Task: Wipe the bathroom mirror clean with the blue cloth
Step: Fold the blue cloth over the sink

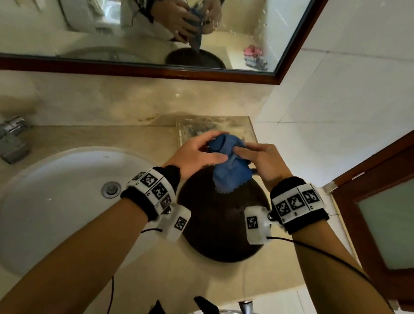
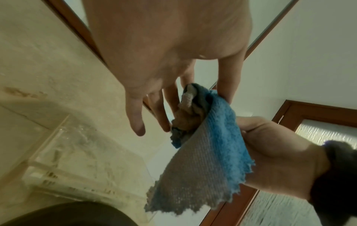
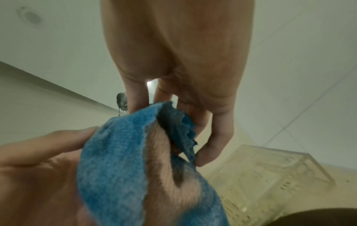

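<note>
- Your left hand (image 1: 196, 152) pinches the top of the bunched blue microfibre cloth (image 1: 228, 165), thumb against curled fingers.
- Your right hand (image 1: 263, 162) grips the cloth's right side, fingers curled round a fold, as the left wrist view confirms.
- The cloth hangs between both hands, above the round dark brown basin (image 1: 217, 227) on the beige stone counter (image 1: 134, 136), its scalloped edge dangling free.
- The cloth looks soft, light and limp; it is likely to flop, so gather it into a flat pad in one palm before wiping.
- The wood-framed bathroom mirror (image 1: 245, 29) lies far, above the counter, with droplets speckling its right part.
- A white oval sink (image 1: 48, 201) and a chrome tap (image 1: 1, 136) sit to the left.
</note>
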### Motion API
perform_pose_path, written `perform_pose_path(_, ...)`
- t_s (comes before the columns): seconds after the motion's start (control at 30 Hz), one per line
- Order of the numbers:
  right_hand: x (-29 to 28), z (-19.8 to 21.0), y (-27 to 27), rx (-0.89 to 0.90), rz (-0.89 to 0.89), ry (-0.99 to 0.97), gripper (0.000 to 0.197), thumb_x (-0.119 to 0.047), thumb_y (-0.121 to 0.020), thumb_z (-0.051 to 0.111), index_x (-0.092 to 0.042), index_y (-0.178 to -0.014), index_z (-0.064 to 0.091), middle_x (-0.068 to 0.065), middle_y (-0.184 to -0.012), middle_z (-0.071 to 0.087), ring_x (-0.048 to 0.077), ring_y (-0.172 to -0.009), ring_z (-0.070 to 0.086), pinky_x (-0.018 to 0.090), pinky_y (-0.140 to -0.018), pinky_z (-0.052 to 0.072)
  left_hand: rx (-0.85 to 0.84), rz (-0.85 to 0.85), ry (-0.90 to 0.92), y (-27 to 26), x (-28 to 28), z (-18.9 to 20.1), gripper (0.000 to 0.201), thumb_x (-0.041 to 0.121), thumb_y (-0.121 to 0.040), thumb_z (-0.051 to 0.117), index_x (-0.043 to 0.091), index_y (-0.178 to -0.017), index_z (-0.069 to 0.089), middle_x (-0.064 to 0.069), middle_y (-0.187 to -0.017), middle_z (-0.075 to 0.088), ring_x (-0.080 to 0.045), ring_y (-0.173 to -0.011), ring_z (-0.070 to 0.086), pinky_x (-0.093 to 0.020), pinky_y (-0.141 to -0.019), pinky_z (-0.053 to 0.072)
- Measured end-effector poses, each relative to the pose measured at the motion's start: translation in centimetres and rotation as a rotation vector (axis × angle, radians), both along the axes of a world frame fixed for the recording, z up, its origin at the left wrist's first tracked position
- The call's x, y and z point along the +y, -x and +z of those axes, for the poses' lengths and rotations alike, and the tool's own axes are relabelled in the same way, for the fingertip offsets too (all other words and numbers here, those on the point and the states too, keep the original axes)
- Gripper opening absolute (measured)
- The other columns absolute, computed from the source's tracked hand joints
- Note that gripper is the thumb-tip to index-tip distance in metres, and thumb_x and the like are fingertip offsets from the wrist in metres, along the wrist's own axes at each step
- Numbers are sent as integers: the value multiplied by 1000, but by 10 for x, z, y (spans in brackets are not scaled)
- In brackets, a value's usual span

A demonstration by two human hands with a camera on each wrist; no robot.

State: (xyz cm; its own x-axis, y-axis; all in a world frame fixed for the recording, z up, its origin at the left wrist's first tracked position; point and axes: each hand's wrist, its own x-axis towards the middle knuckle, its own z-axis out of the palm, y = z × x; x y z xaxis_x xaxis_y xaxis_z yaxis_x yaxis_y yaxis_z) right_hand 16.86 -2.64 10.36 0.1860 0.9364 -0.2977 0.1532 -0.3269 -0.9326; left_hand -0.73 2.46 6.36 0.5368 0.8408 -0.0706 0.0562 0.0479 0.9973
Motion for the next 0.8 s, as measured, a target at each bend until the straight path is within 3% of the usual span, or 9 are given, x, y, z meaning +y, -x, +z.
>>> perform_pose_path(0.07,2,7,0,-2,6,-23,16,-11,-88,66,-3,-101,71,7,-84,70,4,-67,66,18,-59,52,-18,11,-16,0,2,8,42,6,-80,72,25,-116,60,7,-108,67,-12,-105,62,-26,-90,50)
perform_pose_path(0.2,6,16,2,-2,9,-67,17,-11,-90,63,-1,-102,69,8,-83,69,6,-67,65,15,-58,51,-45,57,-32,-2,5,19,34,1,-78,72,23,-104,64,0,-100,69,-17,-96,64,-36,-87,53)
perform_pose_path(0.37,15,25,8,0,-39,-117,18,-12,-87,68,0,-100,69,7,-85,68,11,-73,64,19,-65,54,-102,132,8,1,11,31,34,-3,-78,71,19,-103,63,-1,-97,67,-13,-88,65,-23,-69,52)
perform_pose_path(0.47,23,31,13,35,-114,-135,25,-13,-84,72,0,-104,67,9,-89,68,13,-74,63,20,-61,55,-86,211,7,3,19,40,35,-4,-76,73,18,-101,63,-1,-92,67,-15,-83,65,-23,-64,52)
perform_pose_path(0.6,29,39,15,75,-148,-190,29,-14,-84,72,-10,-112,65,6,-95,68,19,-85,64,27,-61,55,-6,333,-70,8,29,52,33,4,-77,75,18,-104,62,-2,-94,68,-21,-91,66,-30,-72,56)
perform_pose_path(0.7,34,47,17,38,-164,-347,44,-7,-83,70,-20,-123,59,6,-112,62,18,-96,63,26,-71,54,82,472,-162,15,38,63,31,15,-75,77,23,-101,61,-1,-94,68,-22,-90,65,-42,-83,55)
perform_pose_path(0.8,39,57,24,42,-136,-454,56,1,-80,70,-30,-125,56,1,-117,60,18,-108,60,31,-85,54,111,550,-214,22,43,77,27,18,-75,75,25,-95,58,1,-89,66,-25,-88,64,-46,-84,53)
